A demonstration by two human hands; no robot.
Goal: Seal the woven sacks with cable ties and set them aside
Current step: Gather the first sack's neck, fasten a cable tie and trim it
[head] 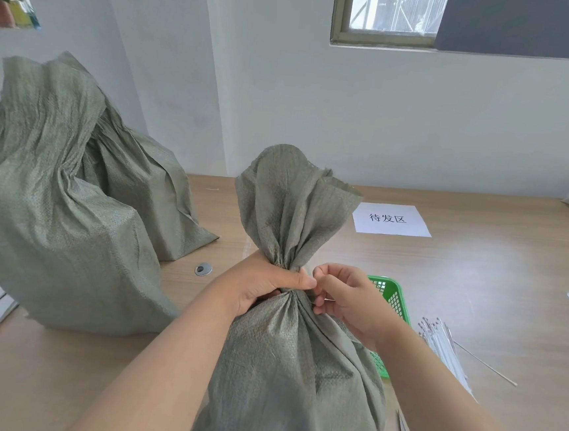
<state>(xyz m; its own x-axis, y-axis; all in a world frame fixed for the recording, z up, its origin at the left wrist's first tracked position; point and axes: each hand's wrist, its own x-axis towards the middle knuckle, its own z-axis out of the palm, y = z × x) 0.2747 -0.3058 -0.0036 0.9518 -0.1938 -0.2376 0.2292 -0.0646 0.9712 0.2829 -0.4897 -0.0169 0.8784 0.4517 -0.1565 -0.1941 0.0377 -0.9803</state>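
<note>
forearms [168, 353] angled inward, left grip [263, 282] clamped round the sack neck [289, 262], right grip [348, 300] pinched on it

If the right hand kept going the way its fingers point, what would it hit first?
The right hand points left, so most likely the gathered neck of the front sack, which its fingers already reach, right beside the left hand gripping it. Depth is hard to judge.
</note>
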